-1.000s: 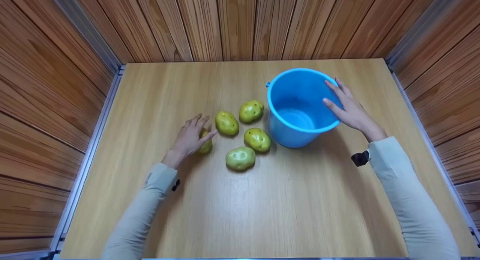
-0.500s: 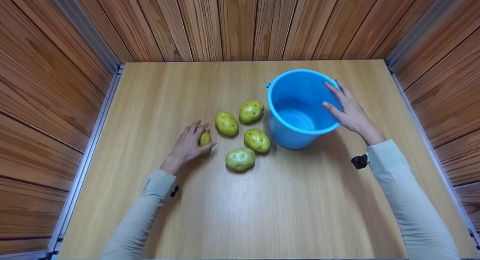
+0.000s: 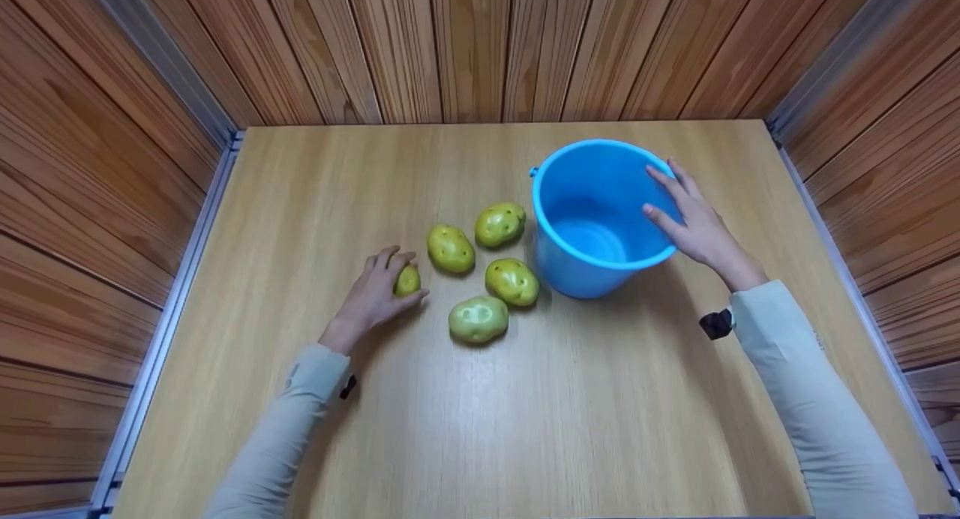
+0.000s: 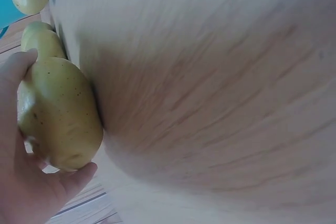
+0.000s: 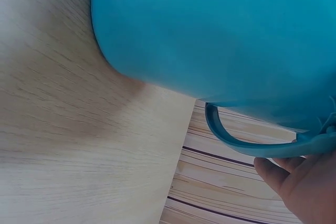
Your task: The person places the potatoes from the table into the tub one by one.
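My left hand (image 3: 371, 290) is curled round a yellow-green potato (image 3: 407, 280) at the left of the group. In the left wrist view, this potato (image 4: 60, 114) sits against the tabletop, thumb at one end and fingertips at the other. Several more potatoes lie to its right, among them a paler green one (image 3: 478, 319) and one (image 3: 511, 282) near the bucket. My right hand (image 3: 697, 226) rests on the right rim of an upright blue bucket (image 3: 592, 268), fingers fairly straight. In the right wrist view, its fingertips lie by the bucket's handle (image 5: 236, 144).
The wooden tabletop (image 3: 525, 429) is enclosed by wood-panelled walls (image 3: 472, 50) at the back and both sides. Metal rails (image 3: 172, 309) run along the table's edges. A small bucket lug (image 3: 534, 172) sticks out at the rim's left.
My left hand has come down slightly nearer the front and closed round the potato, more of which now shows between thumb and fingers. The right hand and bucket stay as they were.
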`<state>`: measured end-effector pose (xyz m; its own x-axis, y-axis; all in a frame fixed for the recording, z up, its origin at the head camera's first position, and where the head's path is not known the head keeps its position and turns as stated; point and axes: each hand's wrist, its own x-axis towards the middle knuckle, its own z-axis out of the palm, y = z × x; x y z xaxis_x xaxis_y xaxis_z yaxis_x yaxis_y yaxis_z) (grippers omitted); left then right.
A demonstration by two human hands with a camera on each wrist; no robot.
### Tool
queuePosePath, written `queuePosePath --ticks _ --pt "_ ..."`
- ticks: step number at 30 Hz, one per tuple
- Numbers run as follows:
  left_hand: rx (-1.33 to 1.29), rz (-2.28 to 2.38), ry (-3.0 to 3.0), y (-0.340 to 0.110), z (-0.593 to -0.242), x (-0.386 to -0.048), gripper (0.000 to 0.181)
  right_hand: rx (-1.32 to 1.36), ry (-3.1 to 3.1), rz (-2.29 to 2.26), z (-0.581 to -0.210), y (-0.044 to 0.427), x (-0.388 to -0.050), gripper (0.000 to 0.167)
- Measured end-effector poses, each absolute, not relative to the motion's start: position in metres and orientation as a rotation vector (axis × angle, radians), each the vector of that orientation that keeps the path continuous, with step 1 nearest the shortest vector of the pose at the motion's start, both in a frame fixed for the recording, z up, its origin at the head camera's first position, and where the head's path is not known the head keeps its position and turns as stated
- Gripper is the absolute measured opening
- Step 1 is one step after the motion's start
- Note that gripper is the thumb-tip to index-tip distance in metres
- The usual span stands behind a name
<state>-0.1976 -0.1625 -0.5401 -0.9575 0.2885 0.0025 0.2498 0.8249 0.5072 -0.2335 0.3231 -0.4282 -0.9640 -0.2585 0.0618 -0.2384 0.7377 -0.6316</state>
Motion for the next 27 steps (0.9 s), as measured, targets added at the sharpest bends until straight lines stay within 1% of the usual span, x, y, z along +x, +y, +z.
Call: queuePosePath --ticks 11,21,27 --pt "0.379 0.786 2.911 -0.161 -0.540 -0.202 0.058 -0.431 2.899 -1.076 -0.430 0.323 -0.234 0.060" --pt "0.323 0.797 2.905 -0.158 -0.540 -0.204 0.061 -0.433 2.910 -1.077 -0.430 0.323 -0.233 0.060" --pt "0.328 0.821 2.942 -0.159 -0.540 -0.208 0.058 -0.444 2.911 -1.082 -0.429 0.322 -0.234 0.060"
